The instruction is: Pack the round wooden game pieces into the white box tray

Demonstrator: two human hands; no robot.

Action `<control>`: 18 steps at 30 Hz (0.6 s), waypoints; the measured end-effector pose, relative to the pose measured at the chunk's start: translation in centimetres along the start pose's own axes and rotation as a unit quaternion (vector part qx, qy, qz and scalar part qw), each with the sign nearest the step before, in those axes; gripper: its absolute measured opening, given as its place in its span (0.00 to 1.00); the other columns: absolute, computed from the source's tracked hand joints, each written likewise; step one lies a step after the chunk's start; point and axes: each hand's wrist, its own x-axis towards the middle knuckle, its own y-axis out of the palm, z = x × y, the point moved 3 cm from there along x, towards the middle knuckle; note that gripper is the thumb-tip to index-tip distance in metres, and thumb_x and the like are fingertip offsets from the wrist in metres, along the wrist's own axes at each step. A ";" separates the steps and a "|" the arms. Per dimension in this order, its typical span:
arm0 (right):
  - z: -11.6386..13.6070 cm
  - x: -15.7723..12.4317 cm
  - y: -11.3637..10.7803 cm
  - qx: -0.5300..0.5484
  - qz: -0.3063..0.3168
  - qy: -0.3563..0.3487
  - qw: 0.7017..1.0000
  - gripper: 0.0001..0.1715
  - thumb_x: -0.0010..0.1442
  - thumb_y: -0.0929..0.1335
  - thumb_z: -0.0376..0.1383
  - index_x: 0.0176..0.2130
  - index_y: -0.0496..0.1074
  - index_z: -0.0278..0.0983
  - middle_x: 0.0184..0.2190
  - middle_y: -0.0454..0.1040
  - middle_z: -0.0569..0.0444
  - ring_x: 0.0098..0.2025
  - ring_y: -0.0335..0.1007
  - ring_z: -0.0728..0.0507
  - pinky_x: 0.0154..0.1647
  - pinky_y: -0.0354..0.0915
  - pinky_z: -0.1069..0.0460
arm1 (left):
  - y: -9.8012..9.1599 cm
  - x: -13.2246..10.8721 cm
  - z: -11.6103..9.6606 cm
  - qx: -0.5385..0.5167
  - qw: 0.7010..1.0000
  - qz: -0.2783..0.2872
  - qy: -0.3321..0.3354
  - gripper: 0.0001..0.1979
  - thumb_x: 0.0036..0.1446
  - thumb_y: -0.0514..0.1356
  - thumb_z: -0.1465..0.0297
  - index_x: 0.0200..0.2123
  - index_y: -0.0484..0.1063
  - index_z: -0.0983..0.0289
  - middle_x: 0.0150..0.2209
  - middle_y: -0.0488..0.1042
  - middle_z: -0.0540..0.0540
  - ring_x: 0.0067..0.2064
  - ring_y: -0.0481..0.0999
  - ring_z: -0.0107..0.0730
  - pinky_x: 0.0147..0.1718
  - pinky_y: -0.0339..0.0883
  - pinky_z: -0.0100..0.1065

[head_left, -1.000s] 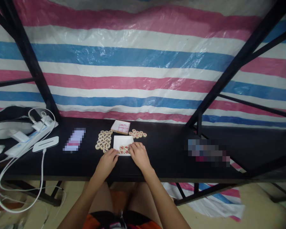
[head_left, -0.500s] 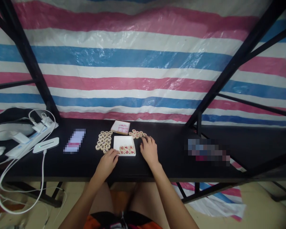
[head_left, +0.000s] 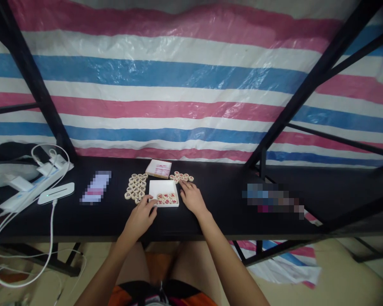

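Observation:
A shallow white box tray [head_left: 164,187] lies on the black table, with a row of round wooden game pieces [head_left: 167,198] along its near side. My left hand [head_left: 141,216] is curled, its fingertips gripping the tray's near left corner. My right hand [head_left: 192,199] rests just right of the tray. Its fingers are pressed together and point at a small group of loose pieces [head_left: 181,176] behind the tray; what they pinch is too small to make out. A larger pile of pieces [head_left: 135,187] lies left of the tray. The box lid [head_left: 159,168] sits behind it.
At the far left are a white power strip [head_left: 28,189] with plugs and cables, a flat white device [head_left: 55,193] and a blurred-out patch. Black frame posts [head_left: 35,80] rise at both sides. A striped tarp [head_left: 178,85] hangs behind the table [head_left: 223,204].
My right hand left the tray, reached right and back to the loose pieces, and has now come back left beside the tray. My left hand stayed at the tray's corner.

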 end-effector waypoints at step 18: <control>4.6 -0.4 -2.8 0.105 -0.077 -0.031 0.991 0.08 0.62 0.62 0.35 0.36 0.70 0.36 0.36 0.74 0.49 0.41 0.66 0.42 0.48 0.57 0.48 | -0.1 0.2 0.3 -0.050 0.997 0.007 -0.062 0.06 0.58 0.48 0.72 0.28 0.59 0.61 0.28 0.66 0.49 0.30 0.68 0.29 0.30 0.59 0.30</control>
